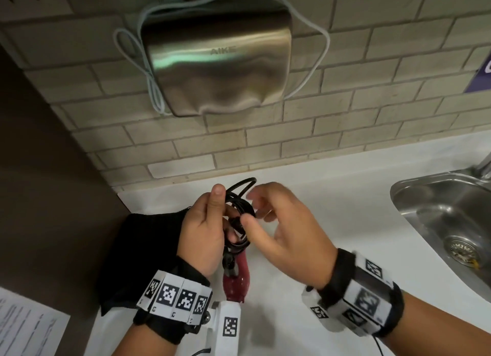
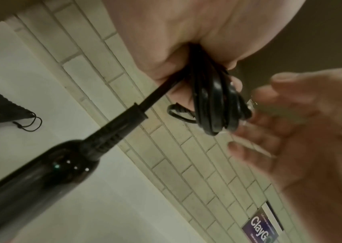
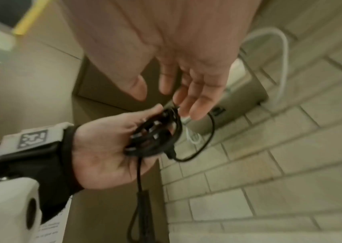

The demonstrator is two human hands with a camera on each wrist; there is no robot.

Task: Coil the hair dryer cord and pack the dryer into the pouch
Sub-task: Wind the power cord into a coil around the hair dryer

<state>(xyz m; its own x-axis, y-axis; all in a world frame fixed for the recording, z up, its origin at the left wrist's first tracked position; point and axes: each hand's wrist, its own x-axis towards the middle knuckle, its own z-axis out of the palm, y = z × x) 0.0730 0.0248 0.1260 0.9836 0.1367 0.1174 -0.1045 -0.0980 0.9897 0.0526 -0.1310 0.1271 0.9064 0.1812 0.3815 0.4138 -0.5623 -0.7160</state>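
My left hand (image 1: pixel 207 228) grips a bundle of black coiled cord (image 1: pixel 239 209), thumb up along it; the coil (image 2: pixel 215 102) sticks out of my fist in the left wrist view. From the coil the cord runs down to the dark red hair dryer (image 1: pixel 236 278), which hangs below the hand above the counter; its handle (image 2: pixel 41 184) fills the lower left of that view. My right hand (image 1: pixel 276 222) hovers just right of the coil with fingers loose and spread (image 3: pixel 189 92), holding nothing. The black pouch (image 1: pixel 143 254) lies on the counter under my left wrist.
A steel hand dryer (image 1: pixel 218 58) with a white cable hangs on the tiled wall ahead. A steel sink (image 1: pixel 451 217) is set into the white counter (image 1: pixel 318 191) at right. A brown panel (image 1: pixel 45 183) stands at left, with a printed sheet (image 1: pixel 24 326) below it.
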